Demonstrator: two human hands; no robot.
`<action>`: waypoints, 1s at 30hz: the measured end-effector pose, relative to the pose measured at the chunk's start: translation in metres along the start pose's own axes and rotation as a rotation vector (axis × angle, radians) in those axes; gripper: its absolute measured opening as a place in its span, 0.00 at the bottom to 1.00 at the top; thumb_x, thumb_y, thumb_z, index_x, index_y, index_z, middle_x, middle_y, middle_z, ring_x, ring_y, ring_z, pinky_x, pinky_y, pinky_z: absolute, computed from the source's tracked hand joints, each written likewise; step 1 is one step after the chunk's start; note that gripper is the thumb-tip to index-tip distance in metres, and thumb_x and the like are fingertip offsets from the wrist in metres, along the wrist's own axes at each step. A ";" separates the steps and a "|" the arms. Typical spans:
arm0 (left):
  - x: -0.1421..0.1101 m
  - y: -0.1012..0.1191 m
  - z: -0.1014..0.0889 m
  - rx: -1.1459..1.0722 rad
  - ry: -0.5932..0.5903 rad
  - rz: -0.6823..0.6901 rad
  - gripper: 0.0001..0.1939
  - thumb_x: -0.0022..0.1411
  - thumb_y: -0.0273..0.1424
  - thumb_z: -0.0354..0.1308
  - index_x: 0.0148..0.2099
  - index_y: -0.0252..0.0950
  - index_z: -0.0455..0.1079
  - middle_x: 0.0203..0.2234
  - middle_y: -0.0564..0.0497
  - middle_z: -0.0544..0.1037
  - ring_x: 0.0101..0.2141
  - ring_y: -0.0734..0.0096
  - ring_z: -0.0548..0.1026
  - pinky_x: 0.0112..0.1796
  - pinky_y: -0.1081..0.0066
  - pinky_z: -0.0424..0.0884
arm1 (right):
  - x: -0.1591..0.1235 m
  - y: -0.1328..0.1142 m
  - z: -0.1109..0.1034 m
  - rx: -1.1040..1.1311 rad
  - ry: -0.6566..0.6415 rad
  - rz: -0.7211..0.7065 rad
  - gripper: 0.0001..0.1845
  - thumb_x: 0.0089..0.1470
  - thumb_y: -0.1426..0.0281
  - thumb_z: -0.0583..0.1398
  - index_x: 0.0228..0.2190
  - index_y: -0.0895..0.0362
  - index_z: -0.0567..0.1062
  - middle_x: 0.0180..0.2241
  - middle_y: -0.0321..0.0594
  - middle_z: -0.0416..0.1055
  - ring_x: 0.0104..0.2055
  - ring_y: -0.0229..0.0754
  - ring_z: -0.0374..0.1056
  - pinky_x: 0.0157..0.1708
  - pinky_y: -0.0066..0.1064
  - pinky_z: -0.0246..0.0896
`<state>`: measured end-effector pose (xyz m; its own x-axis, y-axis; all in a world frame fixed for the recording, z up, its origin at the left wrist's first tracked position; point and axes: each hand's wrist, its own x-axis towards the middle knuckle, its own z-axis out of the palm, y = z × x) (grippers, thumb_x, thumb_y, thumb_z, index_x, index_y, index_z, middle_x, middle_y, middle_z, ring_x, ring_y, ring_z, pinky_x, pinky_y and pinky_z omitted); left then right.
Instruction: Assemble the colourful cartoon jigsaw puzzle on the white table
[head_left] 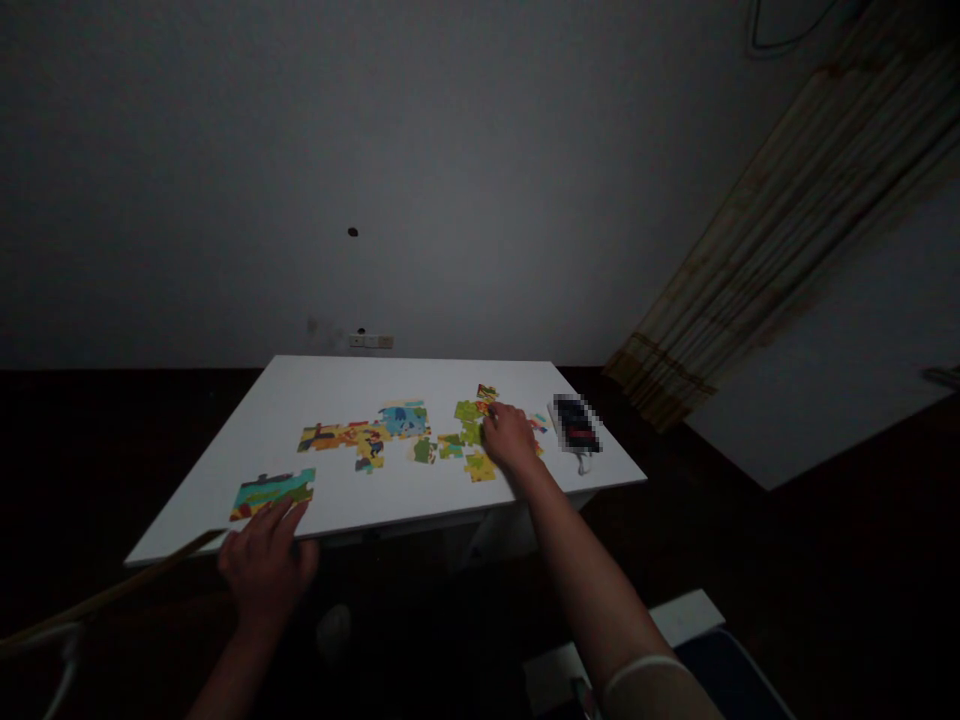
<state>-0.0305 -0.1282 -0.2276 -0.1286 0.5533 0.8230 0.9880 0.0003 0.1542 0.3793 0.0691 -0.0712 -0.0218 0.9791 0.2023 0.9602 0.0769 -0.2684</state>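
Colourful jigsaw pieces lie spread across a white table. My right hand reaches over the green pieces on the right side, fingers curled down onto them; what they pinch is hidden. At the table's near left edge my left hand rests with its fingers stretched out, the fingertips touching a joined teal and green puzzle section. An orange and blue joined section lies in the middle of the table.
A dark phone-like object lies at the table's right edge. A wall with a socket stands behind the table, a striped curtain hangs at the right. The floor around is dark. A thin wooden stick crosses the lower left.
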 end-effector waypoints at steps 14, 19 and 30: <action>-0.002 -0.014 0.003 0.052 -0.049 0.074 0.21 0.60 0.35 0.69 0.56 0.42 0.79 0.54 0.39 0.87 0.50 0.37 0.84 0.52 0.44 0.69 | 0.013 0.056 -0.015 0.089 0.103 0.163 0.27 0.79 0.66 0.49 0.67 0.55 0.78 0.56 0.54 0.85 0.56 0.58 0.81 0.54 0.43 0.71; -0.002 -0.009 0.006 0.007 0.020 0.037 0.22 0.59 0.38 0.69 0.56 0.44 0.78 0.50 0.45 0.86 0.47 0.42 0.82 0.54 0.43 0.68 | -0.038 0.066 -0.005 0.130 0.118 -0.091 0.29 0.72 0.72 0.54 0.67 0.56 0.81 0.67 0.52 0.79 0.70 0.57 0.71 0.71 0.47 0.64; -0.004 -0.002 0.003 -0.053 -0.060 -0.082 0.20 0.60 0.36 0.69 0.55 0.41 0.80 0.53 0.41 0.87 0.54 0.37 0.81 0.60 0.38 0.65 | -0.030 0.010 -0.009 0.042 -0.035 -0.187 0.27 0.70 0.66 0.61 0.66 0.56 0.81 0.66 0.53 0.80 0.74 0.63 0.62 0.73 0.53 0.57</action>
<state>-0.0320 -0.1282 -0.2333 -0.2021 0.6022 0.7724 0.9683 0.0049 0.2496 0.3921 0.0391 -0.0718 -0.2090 0.9530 0.2194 0.9260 0.2650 -0.2689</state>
